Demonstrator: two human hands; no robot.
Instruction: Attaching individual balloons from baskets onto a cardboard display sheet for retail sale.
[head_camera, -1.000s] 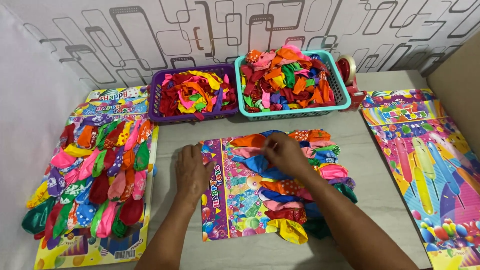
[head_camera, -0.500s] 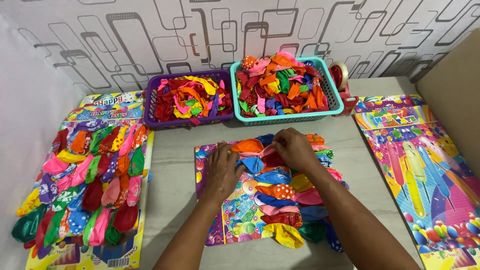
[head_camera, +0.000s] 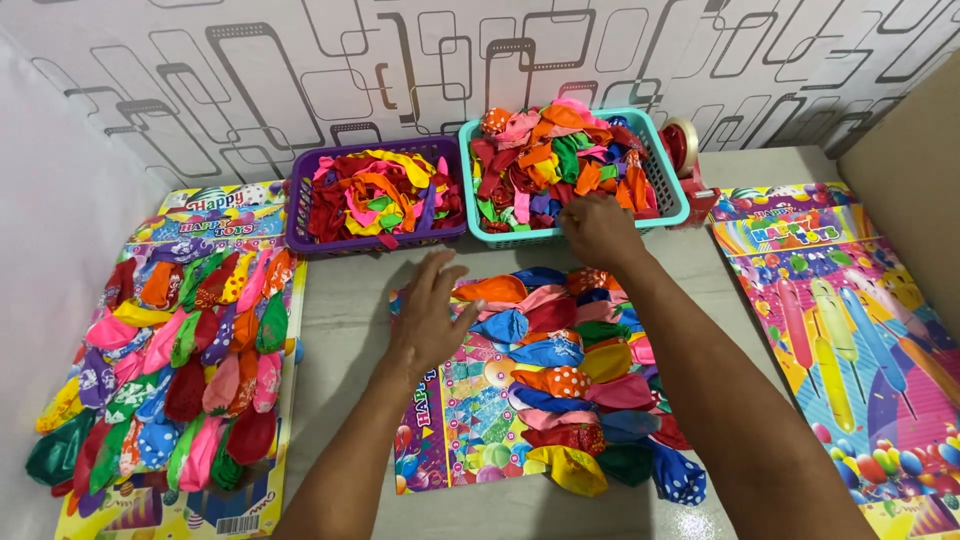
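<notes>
My right hand (head_camera: 598, 228) reaches to the near rim of the teal basket (head_camera: 672, 195), fingers curled over the loose balloons there; whether they have closed on one I cannot tell. My left hand (head_camera: 432, 312) lies flat, fingers spread wide and holding nothing, pressing down the far left part of the printed card (head_camera: 455, 420) in the middle of the table (head_camera: 345, 330).

The card lies with its long axis running near to far, slightly tilted, its far end toward the baskets. On its right half a column of balloons (head_camera: 565, 385) is fixed in overlapping rows, each lying crosswise, rounded ends mostly to the left. The left strip of the card is bare, so I judge this sheet roughly two-thirds filled.

At the left, a finished card (head_camera: 165, 360) is covered with balloons from far edge to near. At the right, another card (head_camera: 850, 330) lies with none on it. Beyond my left hand, the purple basket (head_camera: 300, 215) is heaped with red and yellow balloons, and a tape dispenser (head_camera: 685, 150) stands just right of the teal one.
</notes>
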